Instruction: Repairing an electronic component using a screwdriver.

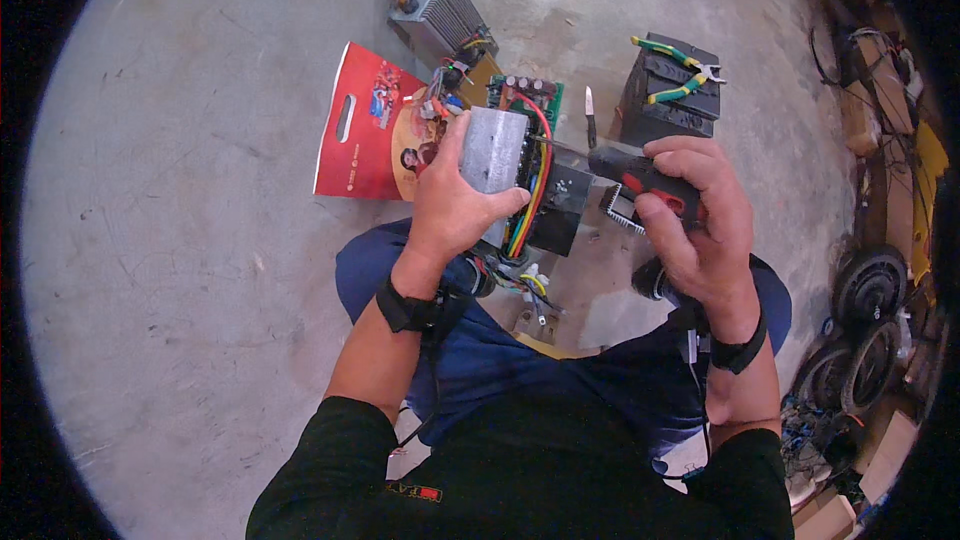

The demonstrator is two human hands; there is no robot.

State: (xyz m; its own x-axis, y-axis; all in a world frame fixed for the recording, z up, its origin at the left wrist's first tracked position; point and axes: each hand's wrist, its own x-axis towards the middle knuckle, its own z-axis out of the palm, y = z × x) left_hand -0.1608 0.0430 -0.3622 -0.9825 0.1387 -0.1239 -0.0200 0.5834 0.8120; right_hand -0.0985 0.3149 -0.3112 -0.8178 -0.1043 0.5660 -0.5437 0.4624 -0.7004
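Note:
My left hand (448, 198) is wrapped round a grey metal housing (497, 140), its thumb lying across the near part. Red, yellow, green and blue wires (540, 185) run along the housing's right side, and a green circuit board (545, 90) shows at its far end. In my right hand (705, 215) is a black and red electric screwdriver (640, 174), held sideways with its shaft pointing left. The thin bit reaches the housing's right edge; its exact contact point is too small to tell. A black plate (562, 215) sits just right of the wires.
A red bag (360, 135) lies left of the housing. Beyond it stands a finned metal box (440, 25) with wires. At the right, green-handled pliers (680, 68) rest on a black block (660, 105), near a knife (590, 118). Wheels (868, 283) and cardboard line the right side.

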